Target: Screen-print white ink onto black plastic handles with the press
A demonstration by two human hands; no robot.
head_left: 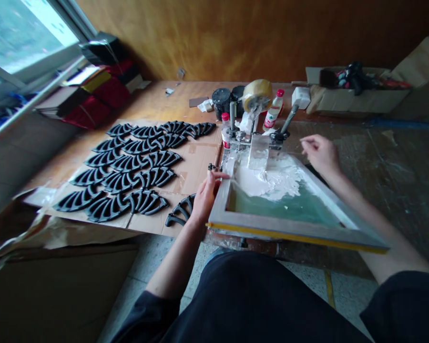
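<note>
Head view: looking down at a wooden table [186, 102], at a cardboard sheet [200, 155] with black slatted pieces [127, 162] on it. Got a screen frame [271, 224] right of that, with white paste [252, 183] inside. Got the left hand [204, 196] at its left edge with index outstretched, can't tell if gripping. Got the right hand [321, 153] up past its right side with fingers curled, can't tell if pinching anything.

Frame [271, 225], loaded with paste [282, 183], at the front edge of the bench [375, 147].
Frame: grey, four-sided, yellow strip [296, 237] along its front edge; whether level or tilted cannot be told. Right rail [323, 198] whitish on its inner side. Mesh [257, 208]: green, bare toward the frame's front edge. Paste: pale, wet-looking, ridged, massed toward the rear edge, ragged at its front margin.
</note>
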